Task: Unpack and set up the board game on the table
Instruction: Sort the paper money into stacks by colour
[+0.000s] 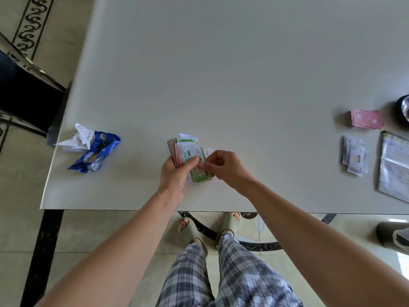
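Note:
A fanned stack of play-money notes, pink, orange and green, sits in my left hand, which grips it with the thumb across the top note. My right hand pinches a green note at the stack's lower right edge. Both hands hover over the near middle of the pale table. At the right lie a pink card pile, a loose pile of pale game cards, and the folded game board, cut off by the frame edge.
A blue snack wrapper with crumpled white paper lies near the table's left edge. A dark round object sits at the far right. A dark chair stands left of the table. A grey cylinder stands on the floor at right.

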`<act>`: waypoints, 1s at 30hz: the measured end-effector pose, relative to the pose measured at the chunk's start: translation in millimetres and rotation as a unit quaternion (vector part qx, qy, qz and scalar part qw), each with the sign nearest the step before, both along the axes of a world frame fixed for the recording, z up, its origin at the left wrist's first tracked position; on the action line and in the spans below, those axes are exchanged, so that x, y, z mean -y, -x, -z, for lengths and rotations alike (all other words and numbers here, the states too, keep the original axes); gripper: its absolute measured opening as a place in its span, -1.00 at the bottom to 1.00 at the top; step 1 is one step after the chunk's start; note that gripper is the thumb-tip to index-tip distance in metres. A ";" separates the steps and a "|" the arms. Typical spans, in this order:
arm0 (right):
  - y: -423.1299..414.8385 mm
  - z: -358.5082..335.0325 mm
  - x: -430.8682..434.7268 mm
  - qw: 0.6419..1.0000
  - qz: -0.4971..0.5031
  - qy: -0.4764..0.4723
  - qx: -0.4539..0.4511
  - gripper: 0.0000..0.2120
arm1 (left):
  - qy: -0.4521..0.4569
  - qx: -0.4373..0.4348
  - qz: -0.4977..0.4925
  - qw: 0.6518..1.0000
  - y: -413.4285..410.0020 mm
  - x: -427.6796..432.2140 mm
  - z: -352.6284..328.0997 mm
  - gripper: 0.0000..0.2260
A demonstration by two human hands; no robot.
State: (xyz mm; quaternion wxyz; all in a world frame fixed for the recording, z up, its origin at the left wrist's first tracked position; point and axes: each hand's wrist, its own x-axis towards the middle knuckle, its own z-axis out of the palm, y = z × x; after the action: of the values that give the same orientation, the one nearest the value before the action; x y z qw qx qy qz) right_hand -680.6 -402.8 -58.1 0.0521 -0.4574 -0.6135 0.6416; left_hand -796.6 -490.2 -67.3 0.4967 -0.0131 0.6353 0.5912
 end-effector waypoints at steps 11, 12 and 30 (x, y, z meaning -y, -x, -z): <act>-38.6 22.9 -21.1 0.974 0.112 -0.103 0.167 -0.80 | 0.030 -0.017 0.032 0.999 -9.7 -6.8 3.9 -0.72; -37.9 26.3 -19.4 0.967 0.091 -0.128 0.202 -0.78 | 0.032 -0.019 0.034 0.999 -10.0 -5.8 4.0 -0.71; -75.1 9.7 -35.2 0.985 0.170 0.023 0.026 -0.78 | 0.034 -0.001 0.024 0.999 -40.5 -30.3 -0.3 -0.83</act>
State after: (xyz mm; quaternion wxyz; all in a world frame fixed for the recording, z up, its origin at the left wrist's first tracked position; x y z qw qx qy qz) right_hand -605.5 -367.6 -67.8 0.1342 -0.5725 -0.5129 0.6255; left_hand -756.1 -459.8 -67.0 0.5095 -0.0141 0.6559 0.5568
